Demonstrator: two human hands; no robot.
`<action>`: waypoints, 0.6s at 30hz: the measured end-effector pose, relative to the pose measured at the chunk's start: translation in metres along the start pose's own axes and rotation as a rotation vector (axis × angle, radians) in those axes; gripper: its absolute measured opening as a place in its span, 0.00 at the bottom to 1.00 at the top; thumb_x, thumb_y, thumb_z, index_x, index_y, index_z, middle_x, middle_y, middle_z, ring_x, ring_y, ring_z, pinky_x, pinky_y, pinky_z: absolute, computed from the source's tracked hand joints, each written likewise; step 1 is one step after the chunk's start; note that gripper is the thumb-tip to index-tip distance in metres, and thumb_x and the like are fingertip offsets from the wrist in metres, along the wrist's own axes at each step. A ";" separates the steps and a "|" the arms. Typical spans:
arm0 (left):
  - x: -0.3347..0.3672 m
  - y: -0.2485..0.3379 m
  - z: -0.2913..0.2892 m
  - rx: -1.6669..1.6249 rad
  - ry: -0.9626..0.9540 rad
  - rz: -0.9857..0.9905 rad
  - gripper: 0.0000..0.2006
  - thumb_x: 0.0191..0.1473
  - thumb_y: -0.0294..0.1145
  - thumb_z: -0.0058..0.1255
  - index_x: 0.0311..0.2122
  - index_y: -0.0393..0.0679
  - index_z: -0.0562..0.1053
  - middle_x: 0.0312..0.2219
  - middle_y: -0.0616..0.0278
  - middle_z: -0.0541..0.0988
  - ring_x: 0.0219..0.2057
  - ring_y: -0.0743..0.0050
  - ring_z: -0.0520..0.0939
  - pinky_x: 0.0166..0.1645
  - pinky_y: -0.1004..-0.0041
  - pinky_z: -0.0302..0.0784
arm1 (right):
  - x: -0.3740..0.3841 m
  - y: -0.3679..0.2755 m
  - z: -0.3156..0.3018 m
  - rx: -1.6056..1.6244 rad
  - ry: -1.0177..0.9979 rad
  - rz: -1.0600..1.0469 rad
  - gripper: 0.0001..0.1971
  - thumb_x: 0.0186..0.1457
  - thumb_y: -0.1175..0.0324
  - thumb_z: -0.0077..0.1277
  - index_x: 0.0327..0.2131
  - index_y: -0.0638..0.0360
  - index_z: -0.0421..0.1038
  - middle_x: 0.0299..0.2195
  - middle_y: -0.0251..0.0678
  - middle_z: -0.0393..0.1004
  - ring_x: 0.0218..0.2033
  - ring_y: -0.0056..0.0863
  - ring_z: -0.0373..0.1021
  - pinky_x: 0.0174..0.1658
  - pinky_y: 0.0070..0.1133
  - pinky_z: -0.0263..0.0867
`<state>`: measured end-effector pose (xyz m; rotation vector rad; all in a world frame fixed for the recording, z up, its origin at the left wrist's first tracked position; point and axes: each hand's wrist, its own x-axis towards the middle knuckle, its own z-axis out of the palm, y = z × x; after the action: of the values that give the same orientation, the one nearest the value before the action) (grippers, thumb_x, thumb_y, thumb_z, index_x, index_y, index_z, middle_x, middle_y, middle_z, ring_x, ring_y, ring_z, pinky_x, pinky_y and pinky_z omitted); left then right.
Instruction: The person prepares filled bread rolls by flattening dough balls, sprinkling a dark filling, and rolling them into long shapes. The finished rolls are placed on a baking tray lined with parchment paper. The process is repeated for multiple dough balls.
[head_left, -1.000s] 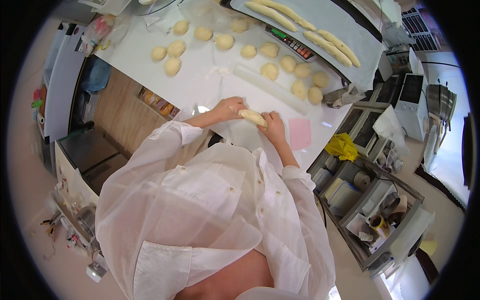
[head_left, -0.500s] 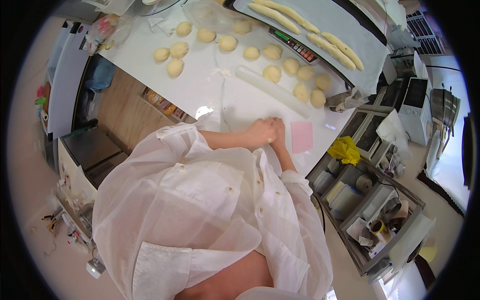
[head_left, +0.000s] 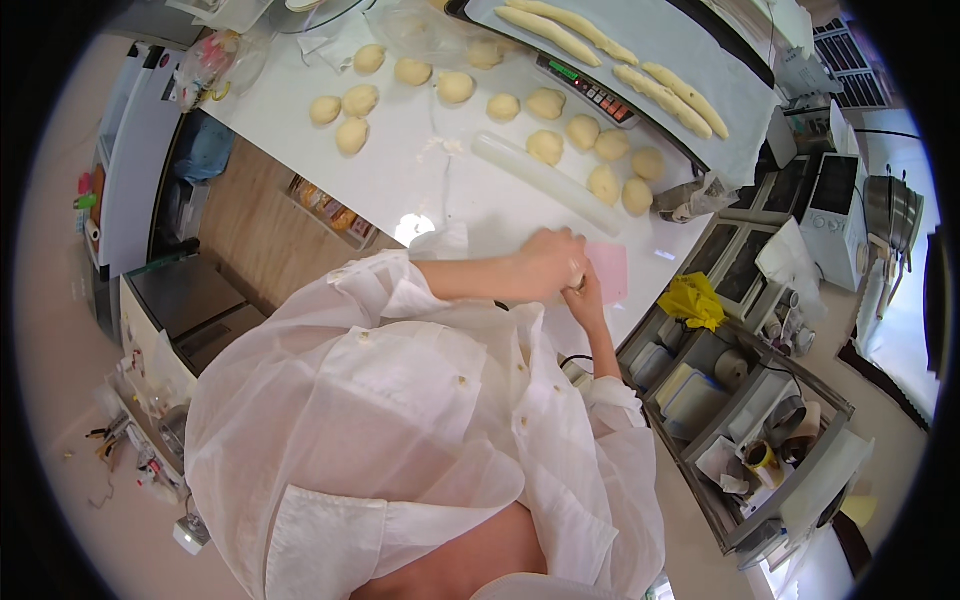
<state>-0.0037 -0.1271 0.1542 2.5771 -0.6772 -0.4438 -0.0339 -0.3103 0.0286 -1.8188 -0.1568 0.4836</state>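
Near the front edge of the white table my left hand [head_left: 547,264] curls over, slightly blurred, against my right hand [head_left: 588,294]. Their fingers meet around a small pale lump [head_left: 577,280] that looks like dough; most of it is hidden. Just right of the hands lies a flat pink rectangle [head_left: 611,270], partly covered by them. Beyond them a translucent rolling pin [head_left: 545,184] rests diagonally. Several round dough balls [head_left: 545,148] sit farther back, with others at the left [head_left: 360,99].
A lined baking tray [head_left: 640,60] at the far right bears long dough strips, beside a digital scale [head_left: 588,90]. A crumpled plastic bag [head_left: 690,200] lies on the table's right. Shelves [head_left: 740,420] with containers and a yellow bag [head_left: 692,301] stand to the right.
Both hands have moved right, and now partly cover the pink rectangle. The pale lump between them shows farther right. The dough balls and rolling pin stay put.
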 end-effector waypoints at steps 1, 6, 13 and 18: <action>0.000 -0.015 -0.008 -0.049 -0.033 -0.022 0.09 0.41 0.35 0.56 0.30 0.46 0.80 0.33 0.56 0.76 0.38 0.57 0.78 0.38 0.67 0.77 | -0.001 0.002 -0.006 0.076 -0.061 0.076 0.12 0.49 0.69 0.58 0.36 0.61 0.70 0.35 0.37 0.73 0.31 0.27 0.71 0.31 0.20 0.65; -0.026 -0.123 0.005 -0.407 -0.171 -0.209 0.18 0.46 0.44 0.58 0.39 0.44 0.80 0.34 0.55 0.80 0.38 0.57 0.80 0.43 0.66 0.75 | 0.045 -0.043 -0.017 -0.159 -0.459 0.355 0.21 0.47 0.63 0.61 0.45 0.61 0.70 0.32 0.33 0.74 0.27 0.20 0.69 0.30 0.19 0.66; -0.054 -0.185 0.058 -0.388 -0.161 -0.361 0.17 0.51 0.46 0.55 0.42 0.47 0.79 0.41 0.57 0.78 0.42 0.60 0.78 0.46 0.70 0.74 | 0.075 -0.013 0.038 -0.297 -0.432 0.347 0.22 0.49 0.61 0.60 0.46 0.61 0.71 0.39 0.41 0.72 0.27 0.24 0.71 0.29 0.23 0.69; -0.086 -0.158 0.073 0.096 0.340 -0.218 0.20 0.51 0.48 0.53 0.49 0.54 0.75 0.57 0.60 0.65 0.57 0.59 0.66 0.57 0.60 0.65 | 0.028 -0.012 0.052 -0.755 -0.017 -0.114 0.24 0.50 0.62 0.58 0.51 0.54 0.68 0.51 0.44 0.65 0.43 0.38 0.69 0.43 0.33 0.67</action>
<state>-0.0438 0.0177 0.0316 2.7350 -0.3073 -0.0329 -0.0279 -0.2505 0.0211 -2.5216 -0.5049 0.3814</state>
